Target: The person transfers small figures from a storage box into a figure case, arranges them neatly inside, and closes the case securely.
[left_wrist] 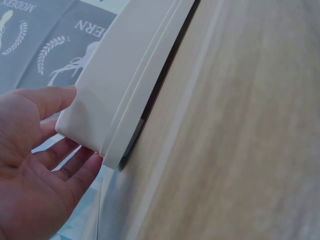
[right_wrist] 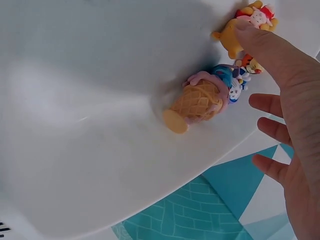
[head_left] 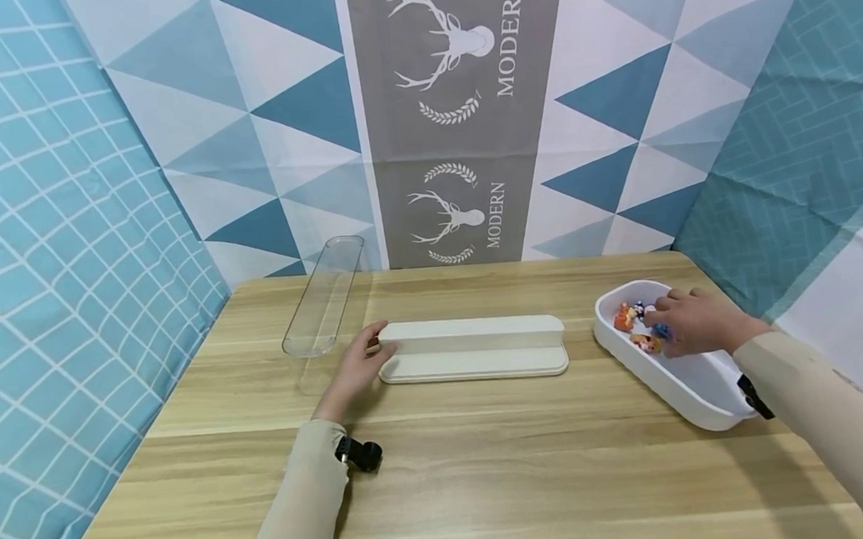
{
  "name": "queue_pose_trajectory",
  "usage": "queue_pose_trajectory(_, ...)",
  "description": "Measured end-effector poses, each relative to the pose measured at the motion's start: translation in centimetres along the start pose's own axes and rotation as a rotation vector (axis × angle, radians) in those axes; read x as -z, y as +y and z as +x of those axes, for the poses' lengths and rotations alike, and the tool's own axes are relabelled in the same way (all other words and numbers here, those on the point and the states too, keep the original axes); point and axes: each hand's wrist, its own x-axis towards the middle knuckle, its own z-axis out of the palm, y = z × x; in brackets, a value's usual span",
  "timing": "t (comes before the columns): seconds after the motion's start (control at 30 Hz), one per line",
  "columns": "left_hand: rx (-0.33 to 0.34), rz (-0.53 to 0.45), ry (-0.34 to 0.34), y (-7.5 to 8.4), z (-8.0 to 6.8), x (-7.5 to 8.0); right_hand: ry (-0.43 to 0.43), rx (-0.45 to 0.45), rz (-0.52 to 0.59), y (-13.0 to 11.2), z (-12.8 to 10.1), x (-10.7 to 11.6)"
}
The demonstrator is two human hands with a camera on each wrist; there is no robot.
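Note:
My left hand (head_left: 356, 367) is at the left end of a long white stepped stand (head_left: 476, 362). In the left wrist view, the thumb (left_wrist: 62, 97) rests at the stand's edge and the curved fingers wrap about its end. My right hand (head_left: 694, 320) reaches into a white oblong tub (head_left: 714, 392) among small figurines. Seen from the right wrist, the thumb overlaps a yellow bear figurine (right_wrist: 231, 37), and the other fingers are spread apart. Beside it lie an ice-cream-cone figurine (right_wrist: 200, 100) and a blue-and-white figurine (right_wrist: 236, 90).
A clear plastic cover (head_left: 324, 298) stands on the wooden table (head_left: 491, 474) to the left of the stand. Patterned cloths hang behind the table and on both sides. The tub sits near the table's right edge.

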Motion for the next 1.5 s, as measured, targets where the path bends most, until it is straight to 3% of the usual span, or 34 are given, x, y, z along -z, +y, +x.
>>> queue_pose_trajectory(0.5,0.020,0.019,-0.009,0.1,-0.1,0.2,-0.026,0.041,0.034,-0.2,1.3,-0.6)
queue_pose_trajectory(0.83,0.028,0.026,-0.007,0.3,-0.2,0.2,0.005,0.116,-0.025,0.0,1.9,-1.1)
queue_pose_trajectory(1.3,0.032,0.021,0.000,0.4,-0.1,0.0,-0.017,0.043,0.038,-0.1,1.7,-1.2)
queue_pose_trajectory(1.5,0.026,0.005,-0.003,0.4,-0.1,0.1,-0.004,-0.024,0.150,-0.3,1.9,-0.8)
